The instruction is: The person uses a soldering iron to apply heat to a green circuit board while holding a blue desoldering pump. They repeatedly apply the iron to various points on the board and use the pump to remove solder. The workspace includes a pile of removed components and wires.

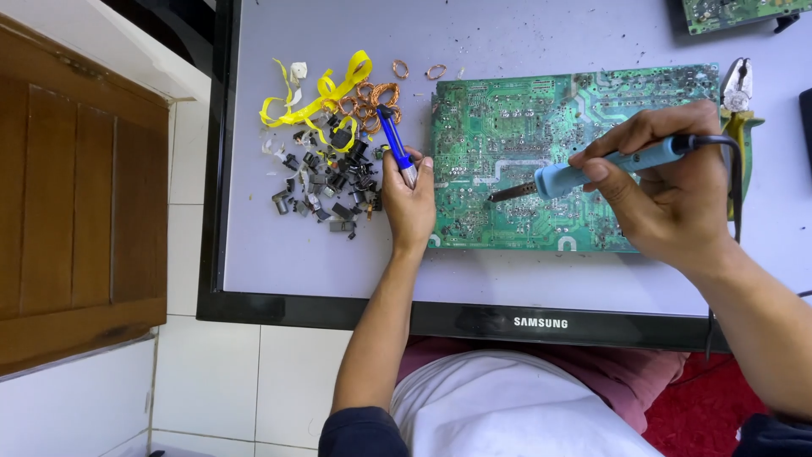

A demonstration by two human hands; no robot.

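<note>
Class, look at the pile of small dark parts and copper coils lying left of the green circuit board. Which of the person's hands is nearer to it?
Left. The left hand, holding a blue tool, sits right beside the pile. The right hand holds the soldering iron over the circuit board, far across.

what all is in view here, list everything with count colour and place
circuit board: 1, green, centre of the screen, solder side up
second board: 1, green, top right corner, partly cut off
flat screen: 1, grey face, black frame, lying flat as the work surface
soldering iron: 1, light blue, tip on the circuit board
blue tool: 1, blue with metal tip, at the board's left edge
small parts: a pile, black and grey, left of the board
copper coils: several, top of the pile
yellow tape: a tangle, by the coils
pliers: 1, green grips, right of the board
left hand: holds the blue tool
right hand: holds the soldering iron
</note>
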